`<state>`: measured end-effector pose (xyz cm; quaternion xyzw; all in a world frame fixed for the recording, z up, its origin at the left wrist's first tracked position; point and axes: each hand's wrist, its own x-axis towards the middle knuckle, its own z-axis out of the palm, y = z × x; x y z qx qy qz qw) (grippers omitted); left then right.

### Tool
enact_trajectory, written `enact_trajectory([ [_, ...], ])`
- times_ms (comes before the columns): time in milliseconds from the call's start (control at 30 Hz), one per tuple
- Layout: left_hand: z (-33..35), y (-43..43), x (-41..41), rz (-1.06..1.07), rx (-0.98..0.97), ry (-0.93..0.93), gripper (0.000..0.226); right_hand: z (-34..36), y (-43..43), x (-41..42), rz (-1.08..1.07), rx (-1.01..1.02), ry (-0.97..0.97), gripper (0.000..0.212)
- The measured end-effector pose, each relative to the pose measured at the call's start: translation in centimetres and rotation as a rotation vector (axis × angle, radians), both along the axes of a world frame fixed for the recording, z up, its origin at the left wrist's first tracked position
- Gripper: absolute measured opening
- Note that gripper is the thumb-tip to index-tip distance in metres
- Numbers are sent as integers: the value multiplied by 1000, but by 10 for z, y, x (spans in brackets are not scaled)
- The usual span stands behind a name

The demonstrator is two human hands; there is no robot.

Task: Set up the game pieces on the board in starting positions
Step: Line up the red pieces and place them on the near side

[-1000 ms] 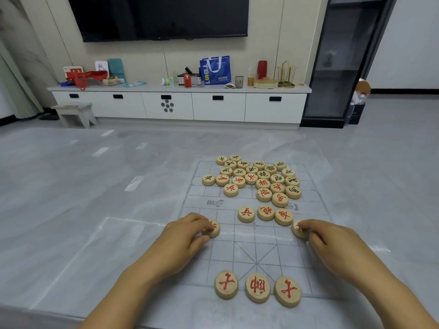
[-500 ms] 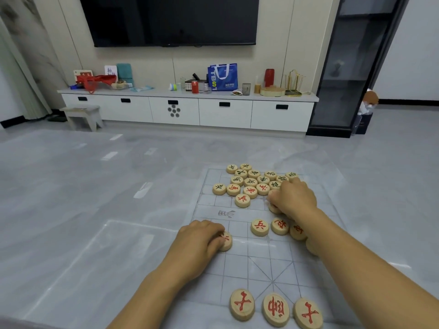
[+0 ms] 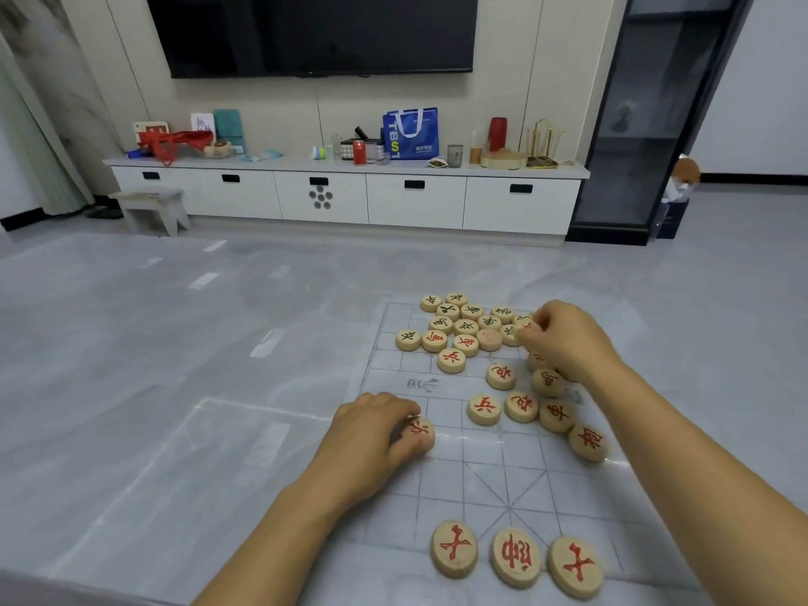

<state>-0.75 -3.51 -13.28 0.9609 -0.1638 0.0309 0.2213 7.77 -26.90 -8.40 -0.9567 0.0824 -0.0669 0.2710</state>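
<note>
The round wooden game pieces (image 3: 465,328) are mostly lying in a loose heap on the far half of the clear gridded board (image 3: 459,487), while a row of three red pieces (image 3: 515,557) is sitting at its near edge. The right hand (image 3: 564,338), pressing a red-marked disc (image 3: 588,441) at the board's right edge a second ago, is now reaching into the heap, fingers pinching a heap piece (image 3: 524,325). That released disc is lying alone, seemingly placed. The left hand (image 3: 376,439) is still gripping a left-edge red piece (image 3: 420,430), fingers curled over it. The grey marble desk (image 3: 175,343) is carrying everything; most pieces are still waiting.
</note>
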Motion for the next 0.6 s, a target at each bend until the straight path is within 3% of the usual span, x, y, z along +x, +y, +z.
enact_trajectory([
  [100, 0, -1, -2, -21, 78, 23, 61, 14, -31, -40, -29, 161, -68, 30],
  [167, 0, -3, -3, -17, 105, 6, 58, 13, -53, -68, -61, 180, -54, 39],
  [400, -1, -9, -10, 37, 82, -65, 41, -30, -67, -126, 45, -48, 187, 37],
  [600, -3, -13, -12, 66, 78, -65, 44, -39, -59, -122, 82, -106, 137, 55],
])
